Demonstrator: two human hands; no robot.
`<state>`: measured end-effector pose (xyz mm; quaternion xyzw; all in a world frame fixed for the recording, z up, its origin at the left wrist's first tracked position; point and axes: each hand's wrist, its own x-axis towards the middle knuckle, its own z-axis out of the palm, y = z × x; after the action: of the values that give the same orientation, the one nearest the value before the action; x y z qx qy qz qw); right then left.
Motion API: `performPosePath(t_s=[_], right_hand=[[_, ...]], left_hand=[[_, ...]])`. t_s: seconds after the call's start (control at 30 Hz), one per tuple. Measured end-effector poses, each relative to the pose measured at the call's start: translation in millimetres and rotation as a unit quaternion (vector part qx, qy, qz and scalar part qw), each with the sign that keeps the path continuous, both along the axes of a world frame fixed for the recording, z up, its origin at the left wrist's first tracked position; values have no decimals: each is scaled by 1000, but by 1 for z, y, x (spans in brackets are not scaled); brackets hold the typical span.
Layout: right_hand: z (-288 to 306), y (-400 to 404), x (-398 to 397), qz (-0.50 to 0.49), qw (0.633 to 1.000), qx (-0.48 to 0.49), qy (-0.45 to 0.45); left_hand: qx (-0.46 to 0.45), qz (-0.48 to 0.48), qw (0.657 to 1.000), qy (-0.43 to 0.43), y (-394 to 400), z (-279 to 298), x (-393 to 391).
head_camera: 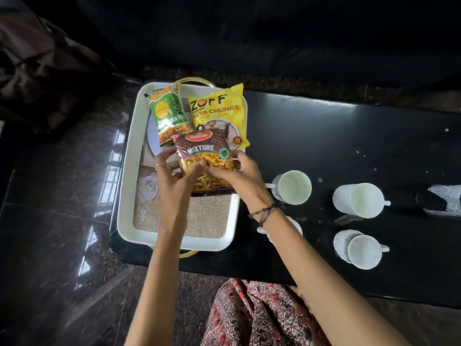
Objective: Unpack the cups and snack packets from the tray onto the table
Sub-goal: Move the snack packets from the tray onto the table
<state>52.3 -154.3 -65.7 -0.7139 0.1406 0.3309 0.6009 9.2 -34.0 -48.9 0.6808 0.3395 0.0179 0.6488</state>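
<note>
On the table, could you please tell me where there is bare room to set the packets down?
The black table is bare from the tray and yellow packet rightward, beyond the cups. Its near edge below the cups is thinner. Around the four cups it is crowded, one partly hidden by the right hand's wrist.

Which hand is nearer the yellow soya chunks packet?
Right. The right hand grips the brown mixture packet just below the yellow soya chunks packet; the left hand is further left.

L hand (174,176), R hand (239,171) — both gripping.
</note>
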Motion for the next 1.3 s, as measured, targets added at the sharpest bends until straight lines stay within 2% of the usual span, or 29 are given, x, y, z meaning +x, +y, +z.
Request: performPosePath(t_s=[0.07, 0.17, 0.23, 0.47, 0.6, 0.73, 0.9, 0.97, 1.07, 1.13, 1.2, 1.3], right_hand=[[16, -33, 5, -23, 1000, 3, -9], [36, -84, 22, -77, 997, 3, -16], [39, -114, 37, -112, 993, -10, -18], [-5, -147, 90, -66, 989, -129, -1], [-33, -147, 100, -4, 977, -211, -8], [-46, -147, 97, -1, 970, -243, -14], [-34, -142, 92, -13, 961, -269, -66], [-19, -134, 88, -54, 956, -259, -126], [7, -106, 80, -82, 959, -201, -181], [17, -78, 77, -61, 969, -154, -183], [17, -48, 78, -17, 971, -147, -188], [4, -10, 86, 36, 957, -218, -189]], left_hand=[[-34, -32, 998, -32, -22, 17, 8], [-97, -106, 989, -34, -57, 34, 33], [-96, -146, 984, -28, -81, 33, 55], [5, -146, 988, 40, -138, -14, 115], [53, -134, 987, 68, -148, -43, 116], [103, -153, 977, 104, -153, -56, 113], [240, -197, 949, 47, -152, -38, 100], [257, -172, 951, -2, -144, -26, 95], [251, -64, 965, -43, -117, -14, 87], [207, 37, 977, -24, -90, -13, 85], [171, 99, 980, 23, -61, -17, 86], [152, 28, 983, 101, -29, -29, 91]])
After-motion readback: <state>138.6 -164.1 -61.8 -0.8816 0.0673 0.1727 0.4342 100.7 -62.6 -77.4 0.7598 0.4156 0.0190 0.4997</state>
